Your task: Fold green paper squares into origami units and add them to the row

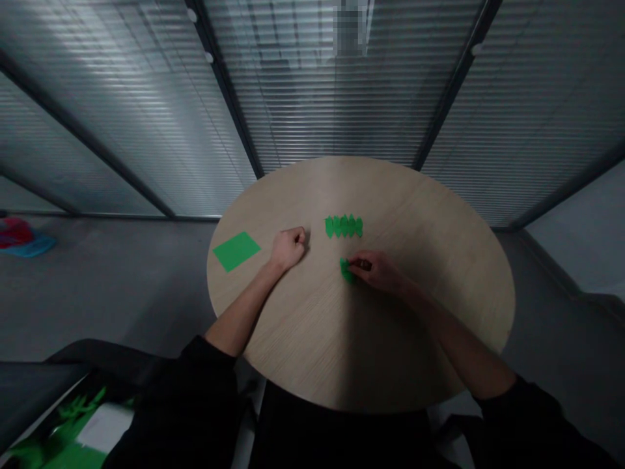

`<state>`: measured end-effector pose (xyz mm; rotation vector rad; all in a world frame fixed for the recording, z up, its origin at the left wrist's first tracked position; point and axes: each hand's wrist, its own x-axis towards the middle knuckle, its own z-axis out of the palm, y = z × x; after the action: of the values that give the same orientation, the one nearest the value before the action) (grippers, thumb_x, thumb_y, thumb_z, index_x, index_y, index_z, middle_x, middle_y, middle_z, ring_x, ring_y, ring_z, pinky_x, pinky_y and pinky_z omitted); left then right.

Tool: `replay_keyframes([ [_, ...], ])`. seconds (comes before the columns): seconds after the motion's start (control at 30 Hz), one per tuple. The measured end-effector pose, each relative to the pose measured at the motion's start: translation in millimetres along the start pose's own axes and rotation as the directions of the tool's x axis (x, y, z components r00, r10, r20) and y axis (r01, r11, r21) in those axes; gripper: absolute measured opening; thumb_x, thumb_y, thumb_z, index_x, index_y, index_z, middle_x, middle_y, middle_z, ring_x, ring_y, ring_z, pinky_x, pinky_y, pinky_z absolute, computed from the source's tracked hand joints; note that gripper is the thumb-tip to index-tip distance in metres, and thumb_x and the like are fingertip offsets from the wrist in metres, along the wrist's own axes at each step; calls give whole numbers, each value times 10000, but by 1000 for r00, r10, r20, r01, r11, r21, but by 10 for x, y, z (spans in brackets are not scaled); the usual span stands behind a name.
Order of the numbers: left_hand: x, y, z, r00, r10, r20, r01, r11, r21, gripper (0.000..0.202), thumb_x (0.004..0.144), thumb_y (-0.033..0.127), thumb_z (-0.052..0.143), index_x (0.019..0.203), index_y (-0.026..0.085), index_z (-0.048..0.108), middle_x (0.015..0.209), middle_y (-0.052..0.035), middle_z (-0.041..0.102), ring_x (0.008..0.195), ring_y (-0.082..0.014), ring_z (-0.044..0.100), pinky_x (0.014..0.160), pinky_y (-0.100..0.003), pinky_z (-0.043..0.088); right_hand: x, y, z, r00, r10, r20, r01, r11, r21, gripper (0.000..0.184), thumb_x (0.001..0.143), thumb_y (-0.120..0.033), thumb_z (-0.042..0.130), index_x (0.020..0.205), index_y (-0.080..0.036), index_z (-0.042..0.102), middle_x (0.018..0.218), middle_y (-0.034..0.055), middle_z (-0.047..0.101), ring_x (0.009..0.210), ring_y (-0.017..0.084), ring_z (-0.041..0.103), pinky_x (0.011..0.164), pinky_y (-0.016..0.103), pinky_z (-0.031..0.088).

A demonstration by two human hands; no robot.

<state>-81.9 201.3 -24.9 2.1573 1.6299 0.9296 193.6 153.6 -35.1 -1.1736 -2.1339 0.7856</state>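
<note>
My right hand (378, 270) rests on the round wooden table (390, 352) with its fingers pinched on a small folded green paper piece (346, 270). My left hand (289, 247) lies to the left as a loose fist; nothing shows in it. Just beyond both hands sits a row of several folded green paper pieces (344, 226), side by side. A flat green paper square (236, 251) lies near the table's left edge.
Glass walls with closed blinds (312, 98) stand behind the table. A red and blue object (22, 238) lies on the floor at far left. More green and white material (73, 430) sits on a dark surface at bottom left.
</note>
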Motion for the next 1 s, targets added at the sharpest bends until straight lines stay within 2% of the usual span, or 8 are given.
replay_keyframes([
  [0.2, -16, 17, -9, 1000, 27, 17, -26, 999, -22, 175, 591, 57, 450, 576, 220, 390, 542, 15, 455, 546, -169, 390, 568, -299, 246, 17, 34, -38, 997, 77, -5, -75, 983, 167, 246, 880, -406, 630, 878, -190, 747, 809, 39, 728, 681, 167, 617, 647, 279, 457],
  [0.33, -38, 52, 5, 998, 51, 28, -49, 996, -68, 167, 599, 42, 457, 576, 207, 443, 559, 11, 493, 554, -162, 428, 576, -290, 298, 29, 34, -44, 995, 95, -7, -91, 969, 228, 254, 880, -418, 621, 841, -190, 726, 789, 32, 719, 687, 168, 625, 651, 278, 475],
  [0.43, -82, 148, 35, 995, 83, 53, -75, 988, -138, 156, 657, 50, 460, 642, 184, 539, 637, -7, 583, 603, -155, 510, 599, -270, 369, 32, 23, -32, 994, 103, -21, -94, 964, 249, 243, 874, -409, 628, 853, -186, 724, 813, 40, 729, 721, 176, 645, 677, 285, 490],
  [0.53, -160, 315, 97, 982, 146, 122, -117, 968, -221, 129, 757, 123, 513, 777, 166, 634, 738, -18, 650, 654, -144, 565, 601, -242, 416, 32, 1, -20, 995, 96, -29, -85, 959, 270, 258, 873, -419, 624, 863, -181, 725, 835, 52, 737, 736, 183, 659, 689, 291, 495],
  [0.63, -245, 483, 182, 944, 215, 249, -97, 905, -415, 144, 855, 293, 595, 859, 159, 648, 679, 7, 594, 597, -124, 522, 561, -227, 418, 29, -27, -16, 995, 95, -32, -82, 957, 277, 274, 871, -431, 622, 869, -179, 728, 841, 58, 740, 729, 183, 664, 685, 290, 498],
  [0.7, -283, 551, 235, 942, 211, 261, -72, 887, -457, 211, 868, 371, 636, 850, 161, 642, 644, 25, 541, 558, -111, 473, 524, -221, 383, 27, -47, -13, 995, 96, -36, -82, 955, 284, 270, 868, -427, 624, 880, -179, 731, 850, 58, 744, 737, 181, 669, 687, 284, 501],
  [0.87, -302, 539, 309, 933, 238, 268, -77, 863, -499, 182, 859, 332, 653, 783, 175, 597, 637, 34, 500, 564, -107, 459, 528, -224, 381, 19, -89, 14, 993, 107, -50, -89, 956, 280, 292, 863, -462, 639, 879, -187, 736, 815, 51, 744, 695, 175, 655, 645, 274, 497],
  [1.0, -282, 487, 314, 929, 267, 254, -113, 862, -494, 167, 862, 311, 650, 778, 175, 601, 676, 20, 524, 591, -114, 483, 551, -232, 405, 22, -83, 25, 994, 98, -38, -83, 955, 286, 296, 870, -461, 636, 911, -191, 752, 834, 54, 755, 706, 181, 664, 653, 282, 505],
])
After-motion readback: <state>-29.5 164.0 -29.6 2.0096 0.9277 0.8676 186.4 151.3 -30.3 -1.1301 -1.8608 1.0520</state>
